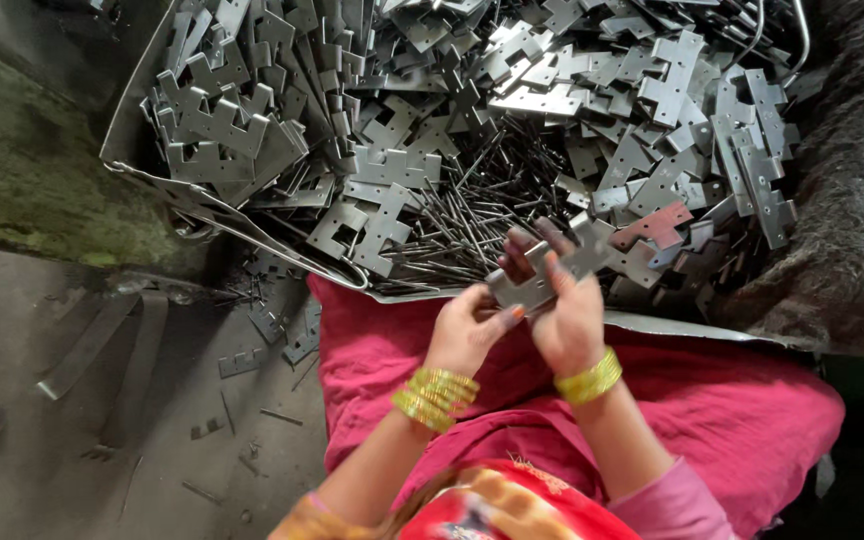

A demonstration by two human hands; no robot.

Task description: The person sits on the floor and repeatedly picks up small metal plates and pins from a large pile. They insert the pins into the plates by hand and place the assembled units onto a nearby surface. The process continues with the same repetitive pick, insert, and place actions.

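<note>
Left of the metal tray (137, 110), scrap strips (102, 340) are seen on bare concrete; inside the tray, notched grey hinge leaves (402, 165) are heaped over thin steel pins (472, 225). Just below its rim, a hinge leaf (542, 280) is pinched between the left hand (467, 328) and right hand (567, 315), both closed on it

A large, shallow sheet-metal tray (142, 110) carries the stock: it is heaped with grey stamped hinge leaves (552, 90), and a loose bundle of thin steel pins (482, 215) lies among them near the tray's front edge. One rust-brown leaf (664, 225) sits among the grey ones towards the right. On the dusty concrete floor (72, 460) to the left lie a few stray hinge leaves (297, 335), scattered pins and two flat metal strips (102, 340).
</note>
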